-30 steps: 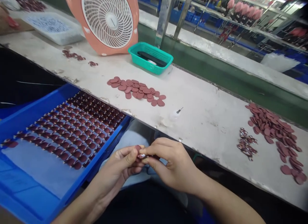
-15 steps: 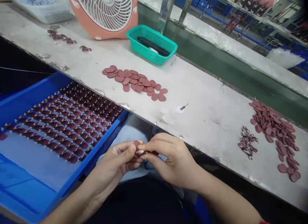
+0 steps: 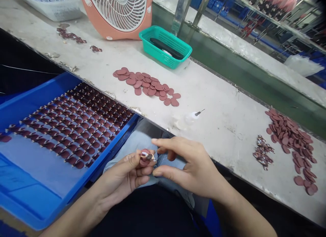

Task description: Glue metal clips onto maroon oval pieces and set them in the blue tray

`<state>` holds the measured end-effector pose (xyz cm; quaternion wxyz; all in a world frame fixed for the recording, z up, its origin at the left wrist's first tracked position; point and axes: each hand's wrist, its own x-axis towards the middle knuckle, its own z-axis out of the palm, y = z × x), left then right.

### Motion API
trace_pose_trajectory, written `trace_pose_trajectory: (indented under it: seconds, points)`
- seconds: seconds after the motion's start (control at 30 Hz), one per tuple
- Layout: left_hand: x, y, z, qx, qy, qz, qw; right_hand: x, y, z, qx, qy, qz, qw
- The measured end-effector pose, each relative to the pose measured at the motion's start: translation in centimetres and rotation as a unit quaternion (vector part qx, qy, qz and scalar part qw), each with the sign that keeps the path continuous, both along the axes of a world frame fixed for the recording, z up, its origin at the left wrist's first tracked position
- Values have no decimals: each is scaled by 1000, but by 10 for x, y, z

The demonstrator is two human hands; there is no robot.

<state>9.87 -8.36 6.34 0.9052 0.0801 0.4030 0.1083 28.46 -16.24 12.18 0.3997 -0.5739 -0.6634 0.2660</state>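
Maroon disc [image 3: 144, 158] clamped in left hand [image 3: 119, 174], patterned tip [image 3: 150, 157] pointing right (right hand [image 3: 191, 165] open beside).

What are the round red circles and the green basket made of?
The reddish discs look like thin foam or leather, though I can't tell which: they're dull, with no shine. The green basket looks like smooth, slightly glossy molded plastic, with a neat grid of little holes.
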Motion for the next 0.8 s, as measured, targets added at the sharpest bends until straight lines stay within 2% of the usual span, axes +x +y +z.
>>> trace_pose_trajectory:
  seconds: [0.17,0.33,0.63,0.8]
  points:
    - [-4,1,3,-77,-37,27,996,1,-8,1,10,31,-49,998]
    - [-6,-1,3,-84,-51,37,995,-10,-7,-5,8,45,-48,998]
    - [-13,-6,0,-15,-45,50,998,-26,1,-8,-22,40,-33,998]
    - [-16,-6,-3,22,-74,37,996,-31,7,-11,-41,45,-19,998]
